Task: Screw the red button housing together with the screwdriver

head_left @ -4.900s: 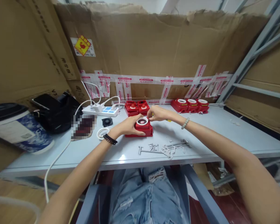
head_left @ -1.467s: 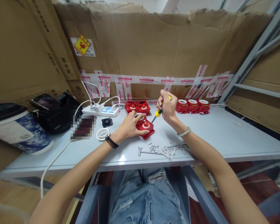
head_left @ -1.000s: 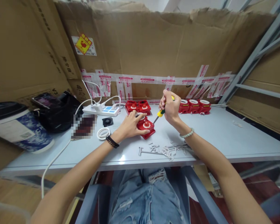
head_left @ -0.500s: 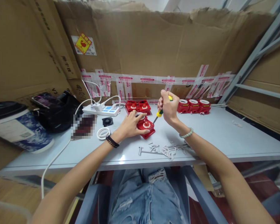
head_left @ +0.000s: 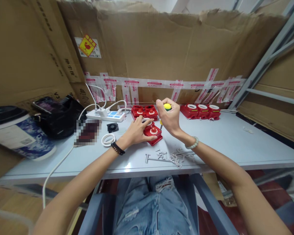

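Observation:
My left hand [head_left: 138, 131] is closed round a red housing [head_left: 157, 138] on the table, pressing it down with thumb and fingers. The housing bears a white ring and a red dome. In my right fist [head_left: 170, 117] is a screwdriver with a yellow and green handle [head_left: 167, 106]; its shaft points down at the housing's right corner, where I cannot make out the screw. Behind the housing stand red units [head_left: 144, 111] with domes. In front of my hands lie loose screws [head_left: 162, 154] and a metal rod with a crosspiece [head_left: 156, 160], beside white cord [head_left: 178, 159].
At the back right stand several red units with white rings [head_left: 203, 111]. To the left are white rings [head_left: 108, 140], a black square part [head_left: 112, 127], a power strip [head_left: 106, 115], a black bag [head_left: 61, 122] and a large tub [head_left: 19, 137]. Cardboard [head_left: 156, 45] walls the back.
My right hand has moved left and tipped the screwdriver more upright, its tip staying by the housing's right corner. My left hand has kept its hold.

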A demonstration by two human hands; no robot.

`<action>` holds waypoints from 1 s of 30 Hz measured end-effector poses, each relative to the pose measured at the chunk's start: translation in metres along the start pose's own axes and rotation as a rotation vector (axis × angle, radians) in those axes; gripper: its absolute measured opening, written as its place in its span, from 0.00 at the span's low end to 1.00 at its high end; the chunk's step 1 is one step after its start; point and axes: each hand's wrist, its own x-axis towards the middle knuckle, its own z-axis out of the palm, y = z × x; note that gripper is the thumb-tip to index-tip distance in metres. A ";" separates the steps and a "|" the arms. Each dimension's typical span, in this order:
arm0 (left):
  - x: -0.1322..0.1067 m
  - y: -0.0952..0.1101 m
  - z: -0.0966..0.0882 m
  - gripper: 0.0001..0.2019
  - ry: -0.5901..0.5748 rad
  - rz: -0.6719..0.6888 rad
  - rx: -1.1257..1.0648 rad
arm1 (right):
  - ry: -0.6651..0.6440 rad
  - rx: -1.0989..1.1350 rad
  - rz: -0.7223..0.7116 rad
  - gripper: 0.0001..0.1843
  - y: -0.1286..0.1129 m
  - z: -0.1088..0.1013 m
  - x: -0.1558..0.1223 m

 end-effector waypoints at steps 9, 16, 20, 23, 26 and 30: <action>-0.001 0.001 -0.001 0.38 0.011 0.003 0.004 | -0.010 -0.019 -0.006 0.21 0.001 -0.003 -0.008; 0.000 0.000 0.000 0.38 0.010 0.007 -0.014 | -0.106 -0.507 -0.039 0.22 0.004 -0.013 0.020; 0.000 0.000 0.000 0.39 0.001 -0.006 -0.027 | -0.263 -1.125 -0.006 0.22 -0.012 -0.025 0.042; -0.001 0.001 -0.001 0.39 0.007 0.004 -0.024 | -0.506 -1.228 -0.031 0.18 -0.024 -0.031 0.054; -0.001 0.002 -0.001 0.39 0.012 0.007 -0.011 | -0.718 -1.212 -0.065 0.15 -0.031 -0.035 0.063; 0.000 0.003 0.000 0.39 0.002 -0.003 -0.007 | -0.890 -1.193 -0.066 0.14 -0.043 -0.039 0.070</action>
